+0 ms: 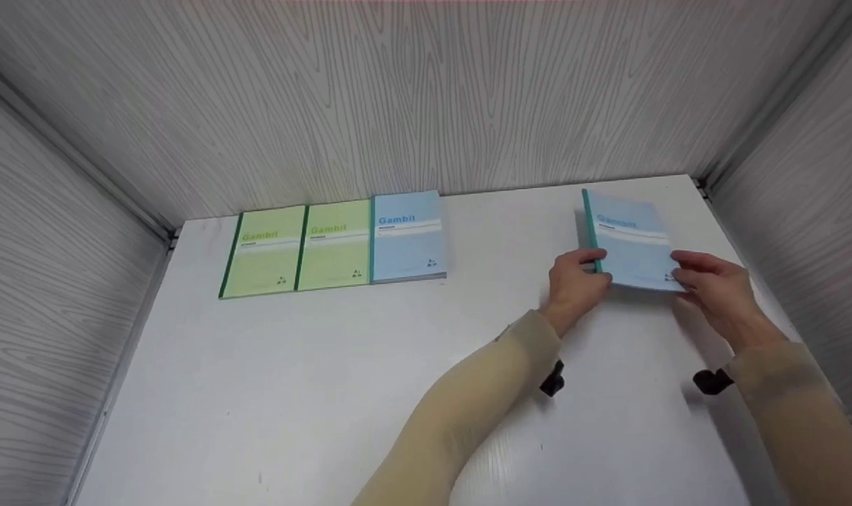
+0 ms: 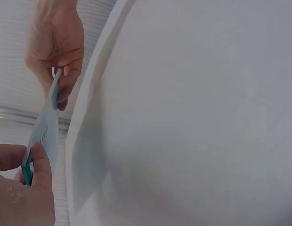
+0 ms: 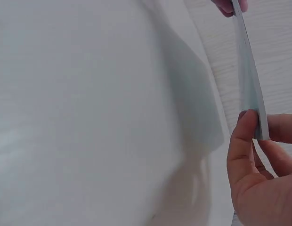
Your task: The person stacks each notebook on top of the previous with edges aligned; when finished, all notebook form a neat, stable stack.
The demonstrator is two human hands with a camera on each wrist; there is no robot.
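Observation:
Both hands hold a blue notebook (image 1: 633, 246) above the right side of the white table, its cover facing up. The left hand (image 1: 577, 284) pinches the teal spine near its lower end. At the lower right edge, the right hand (image 1: 721, 292) grips it between thumb and fingers. Seen edge-on in the left wrist view, the notebook (image 2: 47, 122) hangs between the left hand (image 2: 26, 193) and the right hand (image 2: 59, 52). In the right wrist view, the right hand (image 3: 259, 169) pinches a corner of the notebook (image 3: 252, 80), with the left fingertips (image 3: 226, 7) at the far end.
Two green notebooks (image 1: 263, 253) (image 1: 334, 246) and another blue notebook (image 1: 407, 239) lie side by side at the back left of the white table (image 1: 292, 393). Grey wood-grain panels (image 1: 412, 91) stand behind the table and at both sides.

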